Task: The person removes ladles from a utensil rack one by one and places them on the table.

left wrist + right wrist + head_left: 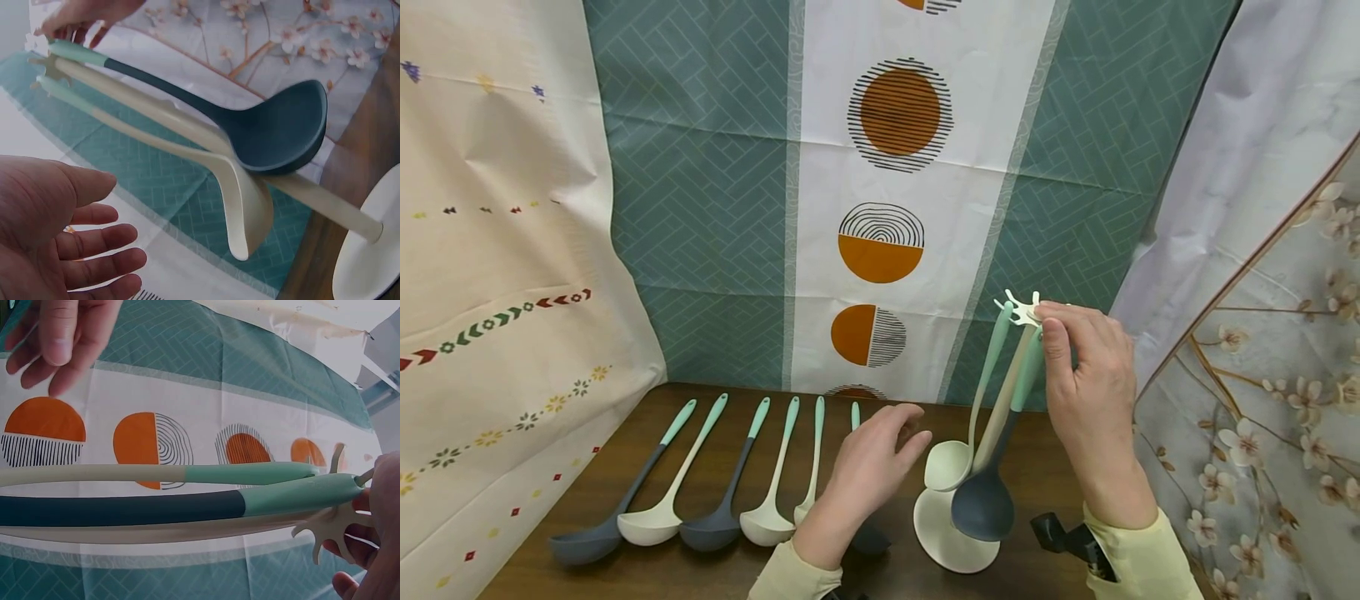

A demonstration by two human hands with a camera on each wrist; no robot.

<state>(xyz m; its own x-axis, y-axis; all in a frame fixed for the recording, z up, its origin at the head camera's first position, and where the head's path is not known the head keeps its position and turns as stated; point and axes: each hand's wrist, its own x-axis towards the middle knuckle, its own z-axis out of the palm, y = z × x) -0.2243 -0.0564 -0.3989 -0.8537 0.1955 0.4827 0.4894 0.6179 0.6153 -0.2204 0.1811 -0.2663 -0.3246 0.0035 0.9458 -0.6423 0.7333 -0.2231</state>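
Observation:
A cream utensil stand (951, 533) has a hook rack (1022, 312) at its top. From the hooks hang a dark blue-grey ladle (983, 505) and a cream ladle (948, 465), both with mint-green handle ends. My right hand (1093, 379) is at the rack, its fingers curled round the hooks beside the dark ladle's handle end; the palm partly hides the grip in the right wrist view. My left hand (876, 458) is in the air left of the stand, fingers relaxed, holding nothing, as the left wrist view (69, 231) shows.
Several ladles lie in a row on the brown table, including a dark ladle (587, 542) at far left and a cream one (651, 525) beside it. Another dark ladle (871, 537) lies partly behind my left arm. Patterned cloths (715, 208) hang behind and at both sides.

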